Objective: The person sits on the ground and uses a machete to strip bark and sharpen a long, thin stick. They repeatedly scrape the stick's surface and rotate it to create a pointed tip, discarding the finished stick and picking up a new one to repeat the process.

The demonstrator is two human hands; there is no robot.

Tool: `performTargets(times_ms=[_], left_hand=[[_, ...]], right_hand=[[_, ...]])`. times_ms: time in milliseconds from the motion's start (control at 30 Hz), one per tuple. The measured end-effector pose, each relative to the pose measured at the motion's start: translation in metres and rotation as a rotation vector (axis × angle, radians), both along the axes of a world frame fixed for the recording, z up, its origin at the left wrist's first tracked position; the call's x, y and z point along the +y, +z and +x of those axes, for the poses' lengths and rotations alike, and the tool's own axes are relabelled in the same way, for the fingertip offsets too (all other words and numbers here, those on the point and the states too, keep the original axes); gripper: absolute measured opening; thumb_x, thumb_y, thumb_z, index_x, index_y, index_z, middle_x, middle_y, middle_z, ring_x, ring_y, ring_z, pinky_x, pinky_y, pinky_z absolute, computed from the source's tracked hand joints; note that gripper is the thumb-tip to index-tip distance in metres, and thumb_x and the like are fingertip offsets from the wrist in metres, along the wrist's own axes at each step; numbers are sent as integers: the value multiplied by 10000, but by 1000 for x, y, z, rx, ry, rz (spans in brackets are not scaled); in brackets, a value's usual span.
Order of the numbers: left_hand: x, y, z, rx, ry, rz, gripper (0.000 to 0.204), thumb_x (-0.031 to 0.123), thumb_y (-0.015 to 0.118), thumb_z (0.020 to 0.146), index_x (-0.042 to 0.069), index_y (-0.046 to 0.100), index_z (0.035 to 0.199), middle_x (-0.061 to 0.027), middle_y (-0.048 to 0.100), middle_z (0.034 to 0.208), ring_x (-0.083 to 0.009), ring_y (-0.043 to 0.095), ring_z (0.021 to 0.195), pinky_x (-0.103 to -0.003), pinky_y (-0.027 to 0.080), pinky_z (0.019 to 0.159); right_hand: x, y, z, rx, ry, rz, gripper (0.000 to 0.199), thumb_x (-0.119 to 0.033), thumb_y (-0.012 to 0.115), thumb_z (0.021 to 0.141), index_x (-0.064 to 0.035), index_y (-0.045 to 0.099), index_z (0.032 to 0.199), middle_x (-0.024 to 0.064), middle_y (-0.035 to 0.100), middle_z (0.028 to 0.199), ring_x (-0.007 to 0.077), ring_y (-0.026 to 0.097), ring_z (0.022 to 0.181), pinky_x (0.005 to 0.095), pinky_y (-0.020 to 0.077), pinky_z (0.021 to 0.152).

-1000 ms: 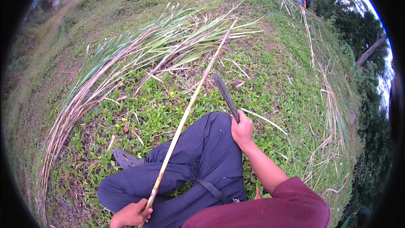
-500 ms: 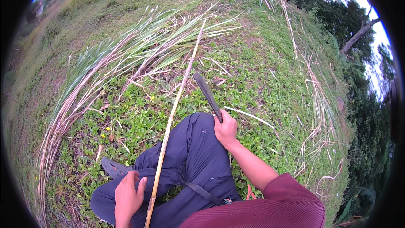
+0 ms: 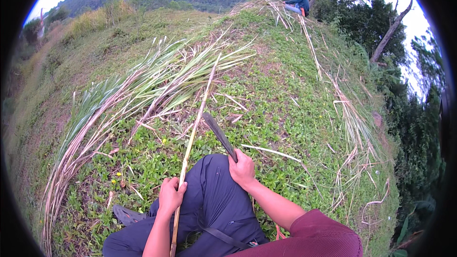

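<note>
A long, pale yellow cane stalk (image 3: 193, 135) runs from my lap, past my bent knee, to the leafy cut stalks farther ahead. My left hand (image 3: 171, 196) is closed around it beside my knee, the thumb lying along the stalk. On top of the knee rests my right hand (image 3: 242, 168), gripping a machete (image 3: 220, 135) with a dark blade that points forward and left. Its handle is hidden in my fist. The blade's tip is close to the stalk, just right of it.
A heap of cut green, leafy stalks (image 3: 143, 78) curves along the left. Dry stripped strips (image 3: 350, 114) lie on the right, and a peeled strip (image 3: 271, 151) beyond my right hand. Another person (image 3: 298, 4) sits far ahead, near trees. Low green plants cover the ground.
My left hand has moved forward and closed on the stalk; before, it was apart from it, near my lap. My right hand still holds the machete. The view has tilted up.
</note>
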State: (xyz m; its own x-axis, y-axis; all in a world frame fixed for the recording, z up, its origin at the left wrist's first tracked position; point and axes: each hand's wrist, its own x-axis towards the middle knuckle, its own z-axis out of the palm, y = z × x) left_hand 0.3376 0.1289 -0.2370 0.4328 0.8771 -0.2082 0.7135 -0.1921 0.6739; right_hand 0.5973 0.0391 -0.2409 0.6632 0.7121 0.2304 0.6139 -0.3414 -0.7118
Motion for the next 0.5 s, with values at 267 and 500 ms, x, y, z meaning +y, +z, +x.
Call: performTargets(times_ms=[267, 500], left_hand=[[-22, 41, -6, -337, 90, -354, 291, 266, 674, 967, 2, 576, 891, -57, 562, 733, -179, 554, 620, -356, 465, 608], [-44, 105, -18, -470, 217, -851, 236, 283, 599, 1035, 134, 421, 988, 74, 385, 631, -19, 289, 433, -222, 201, 387]], right_hand=[[7, 21, 4, -54, 91, -86, 214, -239, 655, 918, -58, 651, 1033, 210, 678, 834, 436, 657, 794, 509, 500, 705], [2, 50, -11, -314, 458, -75, 238, -290, 726, 829, -109, 655, 967, 121, 712, 827, 345, 697, 721, 468, 541, 648]])
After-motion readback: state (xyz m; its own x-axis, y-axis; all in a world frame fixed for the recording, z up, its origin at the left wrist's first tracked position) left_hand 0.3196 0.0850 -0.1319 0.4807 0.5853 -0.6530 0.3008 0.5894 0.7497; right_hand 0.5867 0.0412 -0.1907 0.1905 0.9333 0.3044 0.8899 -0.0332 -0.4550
